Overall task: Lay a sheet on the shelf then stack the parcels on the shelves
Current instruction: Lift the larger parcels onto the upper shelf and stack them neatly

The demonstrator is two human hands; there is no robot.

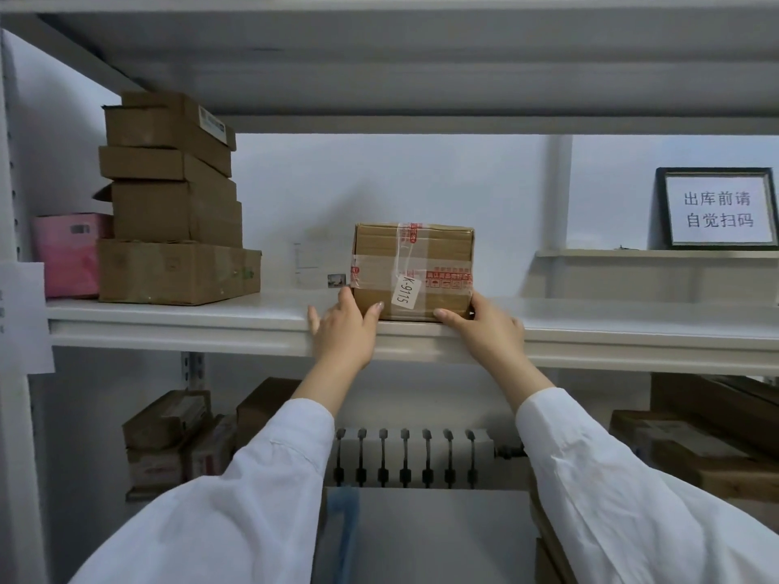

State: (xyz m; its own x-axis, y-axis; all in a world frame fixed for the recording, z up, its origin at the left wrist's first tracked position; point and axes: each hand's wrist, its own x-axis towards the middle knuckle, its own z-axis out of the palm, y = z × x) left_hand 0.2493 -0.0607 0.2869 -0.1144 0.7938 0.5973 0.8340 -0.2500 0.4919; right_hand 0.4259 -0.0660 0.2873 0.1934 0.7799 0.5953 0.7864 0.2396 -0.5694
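Parcel in hand: one taped cardboard parcel [413, 271] stands upright at the front edge of the middle shelf [210, 318], near frame centre; it bears a white tag reading K-9115 and red-printed tape.
Left hand [343, 330]: at 7 o'clock of the parcel, fingers spread, thumb pressed on the parcel's front lower left corner, the other fingers along its left side; it clasps the parcel.
Right hand [484, 330]: at 5 o'clock of the parcel, thumb on the front lower right corner, fingers round its right side; it clasps the parcel too.
Sleeves: two white sleeves [236, 499] rise from the bottom of the frame.
Stack: five brown boxes [173, 204] piled at 9 o'clock of the parcel, well apart from it, the widest at the bottom.
Pink bag: one pink bag [67, 255] just left of the stack, touching it.
Sign: one framed sign [718, 208] at 2 o'clock, on a ledge behind.
Lower shelf: several boxes [177, 436] at 7 o'clock, more at 4 o'clock; the count is unclear.
Radiator: one white radiator [413, 455] at 6 o'clock.
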